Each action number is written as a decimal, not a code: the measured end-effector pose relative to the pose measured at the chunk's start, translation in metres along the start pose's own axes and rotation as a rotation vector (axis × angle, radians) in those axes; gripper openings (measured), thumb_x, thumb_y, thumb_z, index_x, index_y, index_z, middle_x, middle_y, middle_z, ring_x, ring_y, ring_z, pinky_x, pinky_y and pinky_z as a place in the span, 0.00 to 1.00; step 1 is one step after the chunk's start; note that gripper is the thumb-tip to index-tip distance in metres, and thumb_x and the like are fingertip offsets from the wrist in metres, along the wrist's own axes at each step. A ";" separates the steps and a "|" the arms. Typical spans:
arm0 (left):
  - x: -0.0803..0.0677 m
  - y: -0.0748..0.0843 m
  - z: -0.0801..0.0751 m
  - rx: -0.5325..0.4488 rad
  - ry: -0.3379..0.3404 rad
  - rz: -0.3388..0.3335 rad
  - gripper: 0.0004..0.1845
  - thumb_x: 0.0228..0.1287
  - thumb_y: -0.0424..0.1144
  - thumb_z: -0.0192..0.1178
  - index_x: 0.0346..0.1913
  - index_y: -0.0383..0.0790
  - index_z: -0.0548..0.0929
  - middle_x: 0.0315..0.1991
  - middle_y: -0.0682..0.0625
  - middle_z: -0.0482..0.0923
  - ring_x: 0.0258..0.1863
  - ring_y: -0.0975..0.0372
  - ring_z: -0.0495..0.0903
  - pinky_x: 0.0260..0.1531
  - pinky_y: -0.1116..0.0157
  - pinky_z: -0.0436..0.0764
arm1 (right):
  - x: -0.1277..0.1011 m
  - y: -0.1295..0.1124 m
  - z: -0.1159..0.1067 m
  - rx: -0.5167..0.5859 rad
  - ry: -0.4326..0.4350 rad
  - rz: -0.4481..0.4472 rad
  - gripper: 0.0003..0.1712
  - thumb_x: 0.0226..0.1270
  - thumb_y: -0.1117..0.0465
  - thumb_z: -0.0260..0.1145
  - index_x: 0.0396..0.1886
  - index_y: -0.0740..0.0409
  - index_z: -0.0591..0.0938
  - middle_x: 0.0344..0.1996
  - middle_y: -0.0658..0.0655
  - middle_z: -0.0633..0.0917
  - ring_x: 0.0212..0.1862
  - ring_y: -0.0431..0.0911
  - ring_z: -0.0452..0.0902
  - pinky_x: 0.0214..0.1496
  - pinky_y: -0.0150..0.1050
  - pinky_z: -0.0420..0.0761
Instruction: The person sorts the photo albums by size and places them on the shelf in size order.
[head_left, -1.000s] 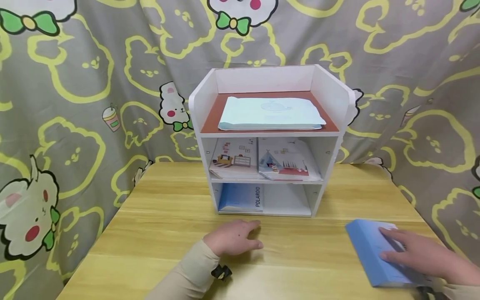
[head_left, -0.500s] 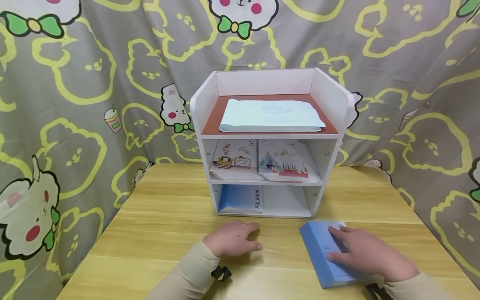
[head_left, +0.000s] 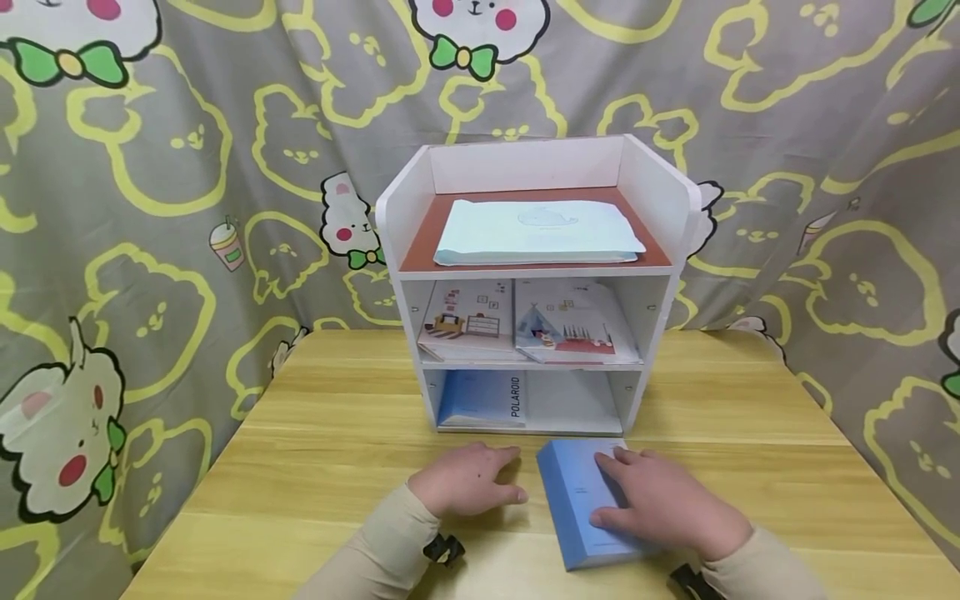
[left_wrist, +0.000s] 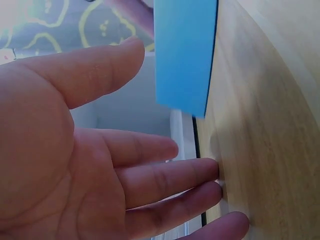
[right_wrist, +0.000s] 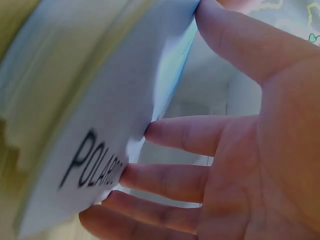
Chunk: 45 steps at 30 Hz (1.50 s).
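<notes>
A thick blue photo album (head_left: pixel 577 504) lies flat on the table in front of the shelf. My right hand (head_left: pixel 663 500) rests on its cover, fingers extended. In the right wrist view the fingertips press on the pale part of the album cover (right_wrist: pixel 112 110), by the printed word POLAROID. My left hand (head_left: pixel 468 482) is on the table left of the album, holding nothing, its thumb and fingers spread. In the left wrist view the album's blue spine (left_wrist: pixel 184 55) stands just beyond that thumb, apart from it.
A white three-tier shelf (head_left: pixel 651 317) stands behind the hands. A pale whale-print packet (head_left: pixel 540 233) lies on top, two illustrated books (head_left: pixel 566 325) in the middle. Another POLAROID album (head_left: pixel 480 396) fills the bottom left, beside a bare bottom right section. Patterned curtains (head_left: pixel 262 167) enclose the table.
My right hand has slid the album leftward across the table, from the far right to in front of the shelf near my left hand. The left hand has stayed in place.
</notes>
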<state>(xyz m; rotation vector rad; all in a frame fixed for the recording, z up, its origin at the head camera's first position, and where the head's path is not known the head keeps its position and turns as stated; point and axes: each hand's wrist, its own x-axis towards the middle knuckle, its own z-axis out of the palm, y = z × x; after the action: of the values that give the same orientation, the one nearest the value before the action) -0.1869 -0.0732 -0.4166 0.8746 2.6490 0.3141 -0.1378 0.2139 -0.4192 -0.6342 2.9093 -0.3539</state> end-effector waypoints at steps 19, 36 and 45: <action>0.004 0.015 0.012 -0.148 0.056 -0.021 0.52 0.66 0.71 0.53 0.81 0.42 0.53 0.69 0.42 0.72 0.63 0.52 0.76 0.61 0.54 0.77 | 0.017 -0.020 0.007 0.090 -0.061 0.001 0.53 0.63 0.27 0.63 0.70 0.67 0.73 0.67 0.74 0.72 0.64 0.67 0.72 0.64 0.62 0.73; 0.015 0.020 0.024 -0.423 0.138 -0.081 0.68 0.48 0.66 0.74 0.83 0.45 0.43 0.66 0.29 0.65 0.52 0.53 0.77 0.55 0.53 0.79 | 0.017 -0.016 0.001 0.095 -0.008 -0.013 0.45 0.64 0.36 0.70 0.71 0.61 0.74 0.67 0.69 0.74 0.65 0.63 0.72 0.65 0.61 0.73; 0.018 0.024 0.025 -0.439 0.187 -0.063 0.64 0.50 0.60 0.77 0.83 0.51 0.45 0.72 0.31 0.55 0.55 0.49 0.77 0.55 0.51 0.80 | 0.007 -0.019 -0.013 0.060 -0.014 0.014 0.43 0.58 0.41 0.76 0.68 0.59 0.77 0.66 0.68 0.74 0.58 0.61 0.78 0.58 0.60 0.78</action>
<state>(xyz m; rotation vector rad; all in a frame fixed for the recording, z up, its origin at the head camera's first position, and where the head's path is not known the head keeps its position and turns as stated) -0.1779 -0.0409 -0.4366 0.6425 2.6049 0.9587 -0.1385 0.1965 -0.4028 -0.6041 2.8763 -0.4317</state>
